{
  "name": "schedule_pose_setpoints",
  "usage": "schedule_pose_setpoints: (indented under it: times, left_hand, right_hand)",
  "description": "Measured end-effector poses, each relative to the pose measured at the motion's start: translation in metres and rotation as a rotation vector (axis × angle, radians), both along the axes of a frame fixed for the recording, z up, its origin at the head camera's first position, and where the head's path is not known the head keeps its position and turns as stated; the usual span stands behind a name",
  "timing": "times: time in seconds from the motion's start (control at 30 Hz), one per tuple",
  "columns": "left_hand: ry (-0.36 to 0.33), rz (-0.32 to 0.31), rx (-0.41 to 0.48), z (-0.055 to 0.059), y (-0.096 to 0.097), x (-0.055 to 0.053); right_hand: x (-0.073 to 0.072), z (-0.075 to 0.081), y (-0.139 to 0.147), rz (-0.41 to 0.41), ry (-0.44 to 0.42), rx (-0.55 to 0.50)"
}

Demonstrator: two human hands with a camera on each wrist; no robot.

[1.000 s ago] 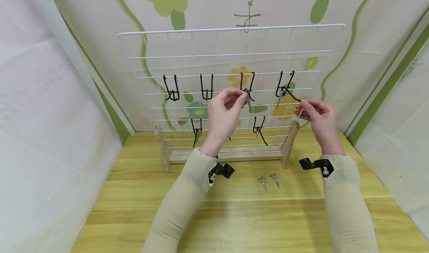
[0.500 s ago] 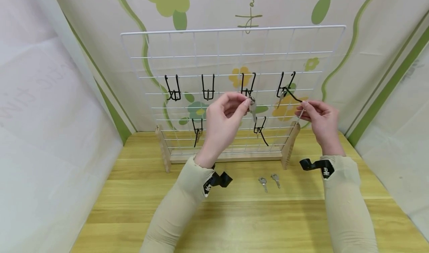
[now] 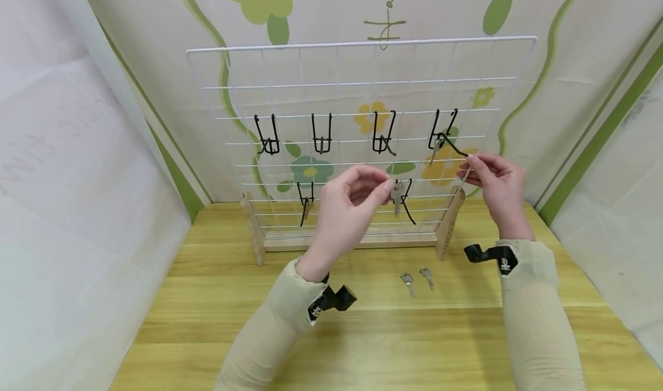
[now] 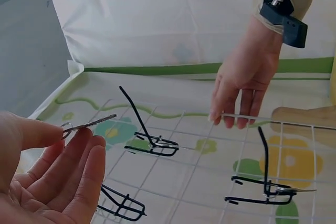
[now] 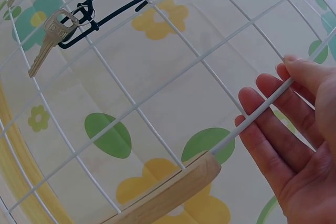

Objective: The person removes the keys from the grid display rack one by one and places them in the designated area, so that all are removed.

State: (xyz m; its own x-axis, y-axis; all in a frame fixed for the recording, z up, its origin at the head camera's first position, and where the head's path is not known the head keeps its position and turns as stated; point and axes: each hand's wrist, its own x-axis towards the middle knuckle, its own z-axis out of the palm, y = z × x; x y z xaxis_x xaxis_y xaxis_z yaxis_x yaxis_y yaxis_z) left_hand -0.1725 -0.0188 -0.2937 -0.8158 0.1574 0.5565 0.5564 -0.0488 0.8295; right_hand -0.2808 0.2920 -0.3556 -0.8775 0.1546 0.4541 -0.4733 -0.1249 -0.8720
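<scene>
My left hand (image 3: 348,213) pinches a silver key (image 3: 397,200) by its small ring between thumb and forefinger. The key hangs in front of the lower right black hook in the head view; in the left wrist view the key (image 4: 93,123) points away from the fingertips, apart from any hook. My right hand (image 3: 498,185) holds the right edge of the white wire grid (image 3: 357,45). The right wrist view shows the thumb and fingers of that hand (image 5: 299,124) around the edge wire. A key (image 5: 52,35) hangs by its ring on a black hook nearby.
Several black hooks, among them the upper right hook (image 3: 442,129) with a key, jut from the grid. Two loose keys, a left one (image 3: 407,283) and a right one (image 3: 426,277), lie on the wooden table (image 3: 362,345). Wooden feet (image 3: 449,224) support the grid.
My left hand has drawn the key off the third upper hook, towards me and then down to the level of the lower hooks. My right hand has stayed on the grid's edge.
</scene>
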Motion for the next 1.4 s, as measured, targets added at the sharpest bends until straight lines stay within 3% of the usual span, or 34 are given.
schedule_pose_setpoints:
  times: [0.3, 0.67, 0.83, 1.13, 1.4]
  left_hand:
    - [-0.186, -0.043, -0.088, -0.05, -0.009, 0.002]
    - [-0.419, -0.047, -0.077, -0.138, -0.006, -0.006]
    - [-0.519, -0.063, -0.068, -0.173, -0.001, -0.011]
    - [-0.619, -0.048, -0.099, -0.212, 0.016, -0.01]
    - [-0.665, -0.088, -0.132, -0.223, 0.024, -0.008]
  right_hand:
    - [-0.001, -0.001, 0.001, 0.008, 0.011, 0.001]
    - [-0.002, -0.002, 0.001, 0.005, 0.011, -0.008]
    - [-0.002, -0.001, 0.0, -0.004, 0.012, -0.003]
    - [-0.002, -0.002, 0.001, 0.005, 0.009, -0.001]
    - [-0.003, -0.003, 0.002, 0.011, 0.016, -0.006]
